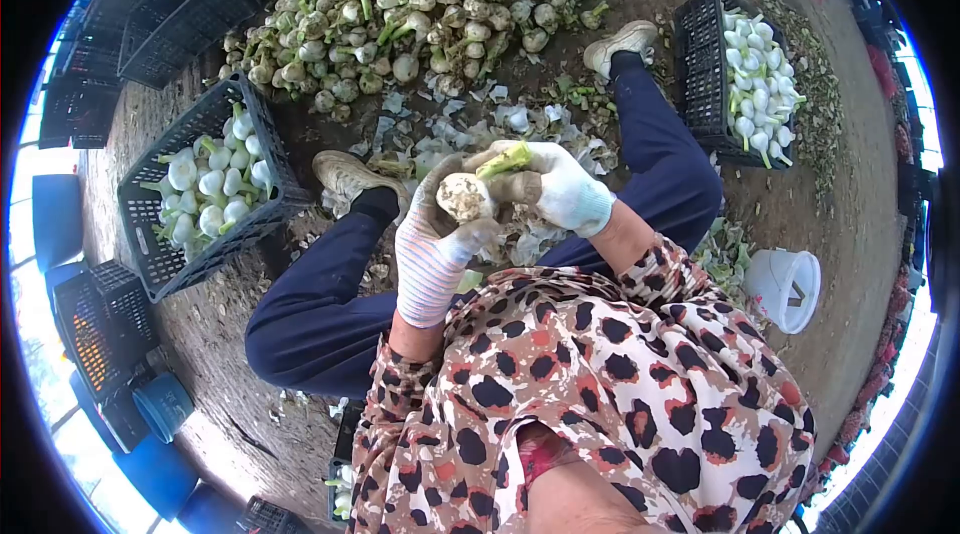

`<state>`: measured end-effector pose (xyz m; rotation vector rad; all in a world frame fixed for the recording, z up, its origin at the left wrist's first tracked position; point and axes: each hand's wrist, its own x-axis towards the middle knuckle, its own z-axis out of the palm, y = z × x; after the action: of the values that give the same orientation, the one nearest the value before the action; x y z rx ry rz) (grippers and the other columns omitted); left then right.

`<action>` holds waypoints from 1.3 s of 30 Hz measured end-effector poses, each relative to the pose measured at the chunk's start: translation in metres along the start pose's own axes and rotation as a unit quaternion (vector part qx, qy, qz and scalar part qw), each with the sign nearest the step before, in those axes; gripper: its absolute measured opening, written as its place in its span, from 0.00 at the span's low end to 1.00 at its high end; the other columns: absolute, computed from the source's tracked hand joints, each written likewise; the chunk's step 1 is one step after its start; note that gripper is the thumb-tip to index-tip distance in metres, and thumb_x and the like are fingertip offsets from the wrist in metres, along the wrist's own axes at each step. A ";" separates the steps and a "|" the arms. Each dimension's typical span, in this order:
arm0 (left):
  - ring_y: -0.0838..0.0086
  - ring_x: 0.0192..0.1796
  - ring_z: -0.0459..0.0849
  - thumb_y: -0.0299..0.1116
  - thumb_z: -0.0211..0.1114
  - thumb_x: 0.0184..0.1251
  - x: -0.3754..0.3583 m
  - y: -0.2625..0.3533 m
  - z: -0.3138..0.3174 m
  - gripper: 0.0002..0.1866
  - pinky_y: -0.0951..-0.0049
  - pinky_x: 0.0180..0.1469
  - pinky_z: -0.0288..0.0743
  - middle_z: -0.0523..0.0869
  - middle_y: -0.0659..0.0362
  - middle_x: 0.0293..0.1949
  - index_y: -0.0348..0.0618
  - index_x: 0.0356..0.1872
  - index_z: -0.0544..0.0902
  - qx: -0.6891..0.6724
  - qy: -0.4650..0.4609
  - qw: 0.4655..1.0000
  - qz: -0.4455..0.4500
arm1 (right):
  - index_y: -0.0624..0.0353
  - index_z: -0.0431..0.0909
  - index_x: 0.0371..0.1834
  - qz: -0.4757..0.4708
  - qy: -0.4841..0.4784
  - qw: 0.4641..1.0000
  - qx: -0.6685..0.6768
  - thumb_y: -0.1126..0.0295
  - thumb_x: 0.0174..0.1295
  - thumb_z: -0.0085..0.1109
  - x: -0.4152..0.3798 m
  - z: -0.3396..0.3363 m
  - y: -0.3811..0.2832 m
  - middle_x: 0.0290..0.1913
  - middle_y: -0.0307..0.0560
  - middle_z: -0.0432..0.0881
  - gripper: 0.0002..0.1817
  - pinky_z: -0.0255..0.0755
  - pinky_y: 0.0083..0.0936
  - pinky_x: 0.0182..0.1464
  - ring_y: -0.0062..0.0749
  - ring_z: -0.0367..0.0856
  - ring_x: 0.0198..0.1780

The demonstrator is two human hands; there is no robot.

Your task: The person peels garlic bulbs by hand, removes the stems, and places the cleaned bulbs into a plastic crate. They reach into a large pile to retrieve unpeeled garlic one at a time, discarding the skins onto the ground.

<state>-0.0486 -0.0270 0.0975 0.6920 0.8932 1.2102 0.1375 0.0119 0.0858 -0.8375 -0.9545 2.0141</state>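
Observation:
A garlic bulb (pixel 463 196) with a short green stem (pixel 506 160) is held up between my two gloved hands, above the ground between my legs. Fingers and thumb of my left hand (pixel 438 239) wrap round the bulb from the left and below. My right hand (pixel 568 192) closes on its stem side, with the thumb near the bulb. The bulb's dirt-specked root face points up at me, and white skin shows at its right side. Parts of the fingers on the far side are hidden. Both gloves look soiled at the fingers.
A large heap of garlic (pixel 400 9) lies ahead. Black crates of cleaner white bulbs stand at left (pixel 150 219) and right (pixel 700 74). Loose peelings (pixel 480 124) cover the ground between my shoes. A white bucket (pixel 780 284) sits at right; other crates (pixel 190 9) are at far left.

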 end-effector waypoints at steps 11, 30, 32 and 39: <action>0.68 0.60 0.79 0.22 0.80 0.51 0.000 -0.015 -0.002 0.41 0.67 0.62 0.77 0.77 0.54 0.61 0.38 0.68 0.69 0.086 -0.034 0.993 0.078 | 0.68 0.76 0.61 -0.027 0.009 1.000 0.007 0.60 0.67 0.67 -0.009 0.001 -0.002 0.53 0.44 0.84 0.27 0.77 0.22 0.54 0.24 0.82 0.51; 0.67 0.30 0.86 0.68 0.61 0.64 -0.003 -0.020 -0.014 0.42 0.70 0.32 0.82 0.86 0.51 0.36 0.33 0.58 0.76 -0.144 -0.154 0.963 -0.170 | 0.64 0.79 0.54 -0.083 0.119 0.987 -0.062 0.77 0.69 0.57 -0.013 0.002 0.017 0.45 0.36 0.82 0.12 0.73 0.18 0.49 0.18 0.77 0.45; 0.69 0.29 0.86 0.57 0.63 0.69 -0.006 -0.019 -0.006 0.35 0.72 0.29 0.80 0.85 0.53 0.36 0.35 0.62 0.72 -0.109 -0.067 0.982 -0.140 | 0.64 0.79 0.52 -0.131 0.080 0.975 -0.164 0.78 0.66 0.58 -0.011 -0.005 0.013 0.45 0.42 0.80 0.12 0.73 0.21 0.49 0.23 0.78 0.46; 0.75 0.55 0.80 0.34 0.77 0.60 -0.006 -0.014 0.006 0.43 0.75 0.57 0.76 0.79 0.54 0.57 0.33 0.73 0.62 0.065 0.008 0.997 -0.030 | 0.64 0.77 0.43 -0.302 0.129 0.814 -0.479 0.80 0.51 0.60 -0.006 0.016 0.004 0.42 0.55 0.79 0.14 0.76 0.39 0.49 0.54 0.80 0.45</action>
<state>-0.0369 -0.0359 0.0897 0.7563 1.0059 1.1123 0.1264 0.0001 0.0924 -1.0779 -1.8214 0.7657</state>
